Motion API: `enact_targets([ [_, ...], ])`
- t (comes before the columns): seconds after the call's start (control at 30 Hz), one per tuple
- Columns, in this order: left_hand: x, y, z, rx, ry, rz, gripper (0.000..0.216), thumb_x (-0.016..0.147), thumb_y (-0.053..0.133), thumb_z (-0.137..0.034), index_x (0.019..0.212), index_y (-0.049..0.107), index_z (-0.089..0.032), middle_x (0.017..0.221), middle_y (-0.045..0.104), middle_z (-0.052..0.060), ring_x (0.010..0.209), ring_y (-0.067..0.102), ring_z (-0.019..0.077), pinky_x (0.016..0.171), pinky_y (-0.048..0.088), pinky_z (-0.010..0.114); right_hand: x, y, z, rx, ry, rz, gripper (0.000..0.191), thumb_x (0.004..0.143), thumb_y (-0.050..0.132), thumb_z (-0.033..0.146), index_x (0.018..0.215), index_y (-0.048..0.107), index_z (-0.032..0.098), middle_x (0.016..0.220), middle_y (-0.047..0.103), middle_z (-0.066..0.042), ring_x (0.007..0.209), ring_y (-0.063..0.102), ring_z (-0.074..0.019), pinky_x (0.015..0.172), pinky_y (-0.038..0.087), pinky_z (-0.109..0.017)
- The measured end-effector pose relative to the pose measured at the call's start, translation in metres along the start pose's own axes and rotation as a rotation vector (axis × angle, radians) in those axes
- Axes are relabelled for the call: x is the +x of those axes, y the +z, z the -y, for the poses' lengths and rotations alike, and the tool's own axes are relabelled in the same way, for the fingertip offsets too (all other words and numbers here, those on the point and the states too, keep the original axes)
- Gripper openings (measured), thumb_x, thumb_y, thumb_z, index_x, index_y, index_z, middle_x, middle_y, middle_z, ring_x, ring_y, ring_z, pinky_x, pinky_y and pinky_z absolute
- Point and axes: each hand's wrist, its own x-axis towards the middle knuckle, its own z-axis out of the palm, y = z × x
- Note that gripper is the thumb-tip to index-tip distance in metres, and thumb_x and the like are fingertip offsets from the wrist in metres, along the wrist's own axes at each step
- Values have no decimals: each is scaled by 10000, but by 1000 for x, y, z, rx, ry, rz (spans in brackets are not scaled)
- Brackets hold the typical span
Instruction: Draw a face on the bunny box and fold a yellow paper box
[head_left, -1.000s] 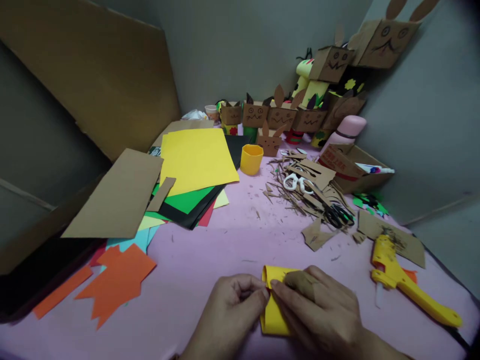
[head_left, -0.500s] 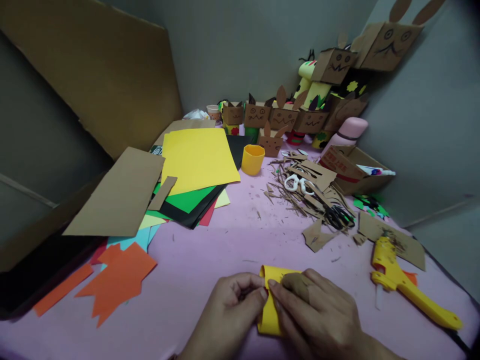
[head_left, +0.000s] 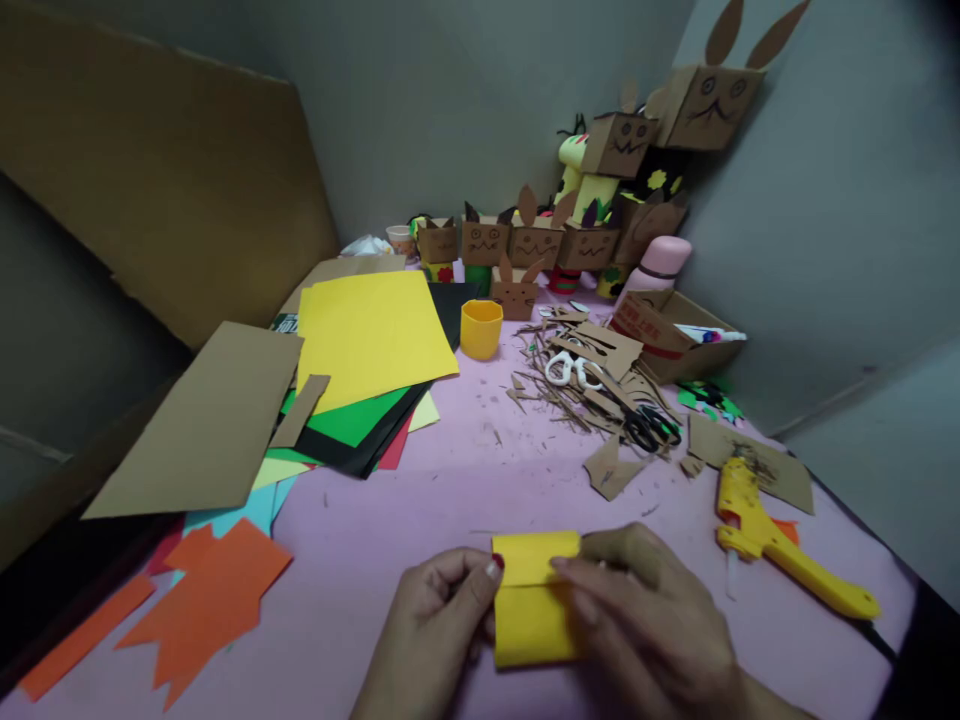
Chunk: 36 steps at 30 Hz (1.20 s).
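Observation:
Near the front of the table is a piece of yellow paper [head_left: 534,625], rolled into a flattened tube with an overlapping seam across its top face. My left hand [head_left: 435,620] pinches its left edge, thumb on top and fingers behind. On the other side, my right hand [head_left: 660,610] grips the right end, a fingertip lying by the seam; its lower fingers are blurred. A yellow paper ring [head_left: 481,332] stands upright farther back. To the right lies a yellow glue gun [head_left: 772,535], its nozzle end toward a piece of cardboard [head_left: 780,478].
Coloured sheets under a yellow sheet [head_left: 375,335] and a cardboard piece [head_left: 202,420] lie at left, with orange paper cut-outs [head_left: 214,595] in front. White-handled scissors [head_left: 574,372] rest among cardboard scraps. Cardboard animal heads [head_left: 536,245], a pink bottle [head_left: 660,262] and an open box [head_left: 675,340] stand behind.
My right hand has shifted right along the rolled paper, uncovering its top face and seam. The tube now faces me more squarely. The view has swung slightly right.

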Motion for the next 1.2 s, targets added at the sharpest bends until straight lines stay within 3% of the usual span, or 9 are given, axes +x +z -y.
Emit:
enact_targets([
  [0.1,-3,1,-6,38,58,-89,347,762,557,-455,573,566,-165,496,434,-49,479,333,92,468,257,212,-8,-9,-10,241,483,-79,62,849,502,225,885,547,203,765,554,-25,683,528,-147,580,446,-246],
  [0.17,-5,4,-10,42,93,-104,305,757,568,-438,619,607,-168,550,495,-27,533,401,113,501,307,214,-9,-9,-15,451,793,-6,179,876,474,361,812,518,200,700,519,5,614,484,-128,537,407,-227],
  [0.23,-7,6,-12,63,128,-94,269,753,578,-424,667,642,-177,607,552,-9,594,456,134,545,350,217,-8,-7,-16,649,941,138,298,877,445,452,791,536,183,681,517,9,610,469,-122,543,385,-223],
  [0.33,-9,8,-12,103,158,-89,243,752,587,-425,731,677,-200,608,575,-17,597,462,139,569,379,214,-5,-1,-15,788,924,234,356,841,497,483,717,575,158,698,522,2,665,481,-129,608,382,-233],
  [0.6,-2,13,-15,9,137,59,297,749,598,-422,905,709,-195,813,711,53,749,588,205,756,445,294,-7,1,-11,697,758,139,319,828,541,403,658,626,146,676,523,-10,658,490,-130,599,383,-247],
  [0.8,1,19,-9,81,77,55,249,689,675,-387,829,738,-191,789,737,60,775,624,235,720,472,312,-4,6,-3,838,731,145,351,737,621,492,777,667,147,706,569,-21,658,524,-140,601,436,-261],
  [0.97,-3,24,-11,88,106,-3,210,608,744,-341,783,739,-225,809,744,38,814,639,249,718,484,301,3,6,-1,789,669,125,307,777,605,424,659,663,146,680,601,-25,689,553,-148,668,456,-283],
  [1.1,-2,25,-13,110,119,-10,181,594,752,-342,718,732,-212,717,729,32,808,637,251,746,493,323,3,3,-2,951,670,142,249,783,615,386,747,669,145,759,617,-34,740,570,-152,694,458,-284],
  [1.2,-1,23,-11,103,99,5,166,606,742,-347,694,731,-207,685,721,29,775,637,242,735,499,328,2,4,-3,843,635,145,279,795,596,391,688,649,138,709,596,-27,690,547,-141,653,449,-273],
])
